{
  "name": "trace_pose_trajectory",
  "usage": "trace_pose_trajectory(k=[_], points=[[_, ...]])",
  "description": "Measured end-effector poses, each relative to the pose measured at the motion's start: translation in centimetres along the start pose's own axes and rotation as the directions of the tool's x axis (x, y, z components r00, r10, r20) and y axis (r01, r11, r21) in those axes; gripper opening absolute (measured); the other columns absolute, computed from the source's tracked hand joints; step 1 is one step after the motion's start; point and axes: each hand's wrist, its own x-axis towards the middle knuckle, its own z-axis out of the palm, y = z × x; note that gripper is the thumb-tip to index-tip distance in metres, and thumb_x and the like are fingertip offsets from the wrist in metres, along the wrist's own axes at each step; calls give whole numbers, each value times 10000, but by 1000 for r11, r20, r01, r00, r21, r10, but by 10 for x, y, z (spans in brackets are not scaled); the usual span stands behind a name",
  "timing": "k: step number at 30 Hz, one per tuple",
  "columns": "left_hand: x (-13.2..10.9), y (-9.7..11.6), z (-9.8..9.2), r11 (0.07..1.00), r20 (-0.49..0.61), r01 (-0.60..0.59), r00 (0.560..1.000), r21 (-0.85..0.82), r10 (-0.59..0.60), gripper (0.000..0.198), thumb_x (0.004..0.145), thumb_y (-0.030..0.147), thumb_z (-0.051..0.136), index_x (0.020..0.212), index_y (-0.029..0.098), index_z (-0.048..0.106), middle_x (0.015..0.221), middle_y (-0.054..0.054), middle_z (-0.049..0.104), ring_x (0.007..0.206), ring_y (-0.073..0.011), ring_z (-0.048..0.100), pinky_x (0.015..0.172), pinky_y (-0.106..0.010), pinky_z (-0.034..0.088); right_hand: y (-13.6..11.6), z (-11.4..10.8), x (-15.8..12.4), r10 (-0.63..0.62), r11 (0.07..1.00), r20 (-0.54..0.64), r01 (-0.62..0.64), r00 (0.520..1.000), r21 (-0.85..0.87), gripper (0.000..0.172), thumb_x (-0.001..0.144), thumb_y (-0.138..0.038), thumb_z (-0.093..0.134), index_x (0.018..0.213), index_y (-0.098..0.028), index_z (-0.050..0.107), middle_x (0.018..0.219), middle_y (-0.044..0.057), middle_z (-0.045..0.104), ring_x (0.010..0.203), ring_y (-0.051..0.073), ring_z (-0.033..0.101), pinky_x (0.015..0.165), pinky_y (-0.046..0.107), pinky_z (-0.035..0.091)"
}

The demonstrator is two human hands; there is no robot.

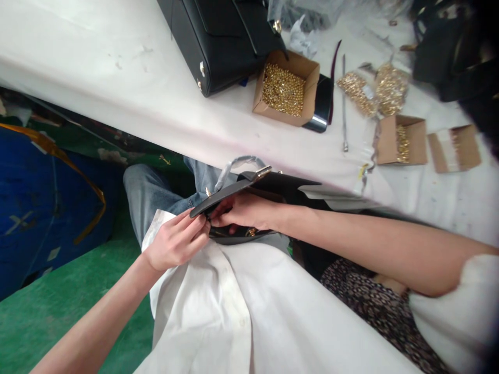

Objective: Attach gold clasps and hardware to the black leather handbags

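Observation:
A black handbag (pixel 230 193) with gold-coloured fittings rests on my lap, its opening parted toward me. Plastic film covers its arched handle (pixel 237 162). With closed fingers, my left hand (pixel 181 239) pinches the bag's edge at the left end. My right hand (pixel 244 212) reaches inside the opening, thumb and fingers drawn together close to that same end. Whatever the right fingertips hold, if anything, is hidden by the bag wall. A small gold-coloured fitting (pixel 251 231) shows inside, below the right wrist.
Another black handbag (pixel 218 47) lies on the white-covered table (pixel 97 47). Beside it stands a cardboard box (pixel 288 118) of small gold-coloured pieces. Farther right are a thin metal tool (pixel 344 104), bagged gold pieces (pixel 391 89) and a smaller box (pixel 415 140). A blue container (pixel 47 208) stands at left.

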Motion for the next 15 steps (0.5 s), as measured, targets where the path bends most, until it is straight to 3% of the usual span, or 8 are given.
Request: trace_pose_trajectory(k=[10, 15], points=[[-6, 3, 11, 1000, -63, 9, 998, 0, -9, 132, 1015, 30, 715, 929, 123, 679, 1046, -131, 770, 994, -275, 749, 959, -472, 691, -2, 2, -2, 101, 989, 21, -103, 995, 110, 154, 892, -47, 757, 929, -189, 806, 1090, 62, 816, 1010, 219, 736, 662, 213, 615], [-5, 3, 11, 1000, -78, 7, 997, 9, -6, 90, 1020, 40, 694, 977, 119, 702, 963, -102, 757, 916, -268, 730, 953, -490, 692, -6, 1, -2, 143, 987, 17, -144, 990, 71, 174, 840, -110, 825, 985, -207, 815, 1114, 70, 814, 1041, 238, 731, 719, 240, 608]])
